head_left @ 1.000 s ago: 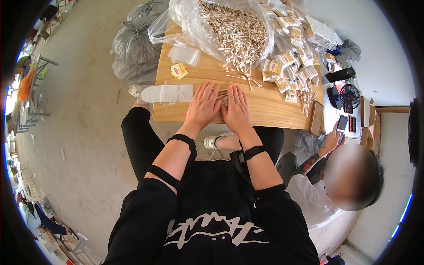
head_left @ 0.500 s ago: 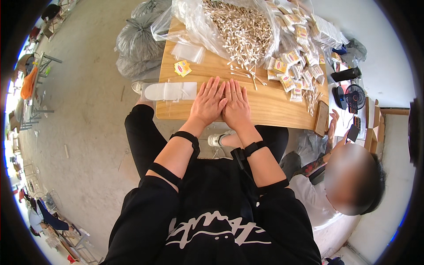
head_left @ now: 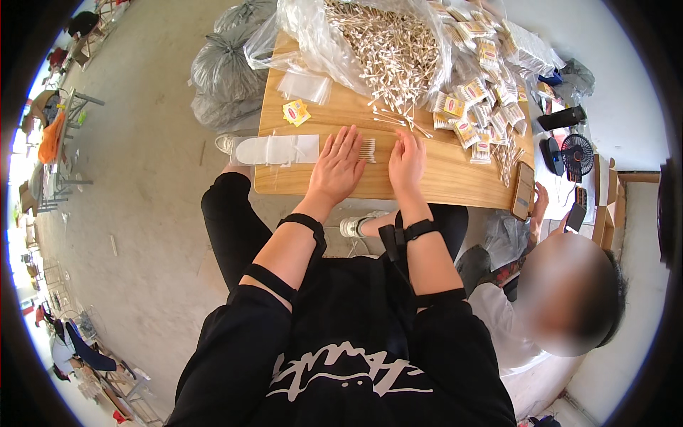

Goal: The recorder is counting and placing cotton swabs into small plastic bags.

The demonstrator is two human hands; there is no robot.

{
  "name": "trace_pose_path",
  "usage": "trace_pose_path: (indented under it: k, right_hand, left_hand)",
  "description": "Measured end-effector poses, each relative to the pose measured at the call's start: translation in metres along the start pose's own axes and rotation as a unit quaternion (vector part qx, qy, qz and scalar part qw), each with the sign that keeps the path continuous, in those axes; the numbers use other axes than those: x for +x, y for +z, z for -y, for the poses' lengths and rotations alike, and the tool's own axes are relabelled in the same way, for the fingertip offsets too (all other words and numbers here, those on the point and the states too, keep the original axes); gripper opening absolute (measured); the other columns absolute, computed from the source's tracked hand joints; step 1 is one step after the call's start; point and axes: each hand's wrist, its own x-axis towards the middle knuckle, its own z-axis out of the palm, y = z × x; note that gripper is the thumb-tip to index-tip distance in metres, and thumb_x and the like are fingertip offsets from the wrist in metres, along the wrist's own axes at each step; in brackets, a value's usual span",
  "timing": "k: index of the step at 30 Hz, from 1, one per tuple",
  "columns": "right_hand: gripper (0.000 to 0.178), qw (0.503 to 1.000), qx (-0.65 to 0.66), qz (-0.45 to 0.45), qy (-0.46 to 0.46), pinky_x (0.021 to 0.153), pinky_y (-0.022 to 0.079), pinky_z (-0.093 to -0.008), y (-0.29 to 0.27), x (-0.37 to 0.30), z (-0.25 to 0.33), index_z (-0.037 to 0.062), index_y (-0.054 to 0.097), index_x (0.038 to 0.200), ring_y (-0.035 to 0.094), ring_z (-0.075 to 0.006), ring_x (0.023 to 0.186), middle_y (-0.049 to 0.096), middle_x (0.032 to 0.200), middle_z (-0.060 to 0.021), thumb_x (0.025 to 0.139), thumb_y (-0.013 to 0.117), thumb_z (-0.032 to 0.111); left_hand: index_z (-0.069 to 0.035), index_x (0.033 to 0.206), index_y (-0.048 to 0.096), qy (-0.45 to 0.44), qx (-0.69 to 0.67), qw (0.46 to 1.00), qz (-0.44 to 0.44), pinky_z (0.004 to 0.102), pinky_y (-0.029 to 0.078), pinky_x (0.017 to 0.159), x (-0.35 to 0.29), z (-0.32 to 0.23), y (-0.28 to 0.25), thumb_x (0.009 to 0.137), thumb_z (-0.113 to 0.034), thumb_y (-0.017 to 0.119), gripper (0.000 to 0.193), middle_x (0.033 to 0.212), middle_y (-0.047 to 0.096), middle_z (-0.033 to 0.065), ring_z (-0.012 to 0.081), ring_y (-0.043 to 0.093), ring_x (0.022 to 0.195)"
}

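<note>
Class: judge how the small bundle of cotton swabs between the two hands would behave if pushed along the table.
The swabs are thin round sticks lying loose side by side, so they would probably roll and scatter. They look very light, likely sliding easily on the smooth wooden table. Both hands, left and right, lie flat beside them.

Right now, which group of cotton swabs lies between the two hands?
The small neat row of swabs, lying between the left hand and the right hand. The big pile sits in a plastic bag farther away.

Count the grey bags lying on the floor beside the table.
2 grey bags: one at the upper edge of the view, one just below it against the wooden table's left side. More may be hidden behind the table.
</note>
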Motion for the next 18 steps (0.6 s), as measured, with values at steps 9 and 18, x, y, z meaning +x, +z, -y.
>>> trace_pose_path:
  k: [9, 18]
  right_hand:
    - [0.025, 0.985, -0.124, 0.054, -0.103, 0.088, 0.050, -0.0402, 0.004, 0.031, 0.006, 0.0049, 0.071, 0.100, 0.059, -0.0309, 0.102, 0.064, 0.105, -0.0092, 0.079, 0.061, -0.004]
    - [0.025, 0.982, -0.048, 0.102, -0.150, 0.086, 0.051, -0.0394, 0.014, 0.026, 0.022, 0.0057, 0.075, 0.089, 0.060, -0.0291, 0.098, 0.067, 0.096, -0.0052, 0.074, 0.059, -0.006]
  left_hand:
    - [-0.001, 0.147, 0.039, -0.002, -0.028, 1.000, 0.014, 0.0440, 0.021, 0.121, -0.001, -0.001, -0.005, 0.101, -0.034, 0.044, 0.057, 0.159, 0.030, 0.0133, 0.0273, 0.027, 0.147]
    - [-0.001, 0.149, 0.037, -0.002, -0.018, 1.000, 0.016, 0.0452, 0.018, 0.122, -0.002, 0.001, -0.001, 0.101, -0.037, 0.042, 0.060, 0.161, 0.025, 0.0130, 0.0268, 0.023, 0.149]
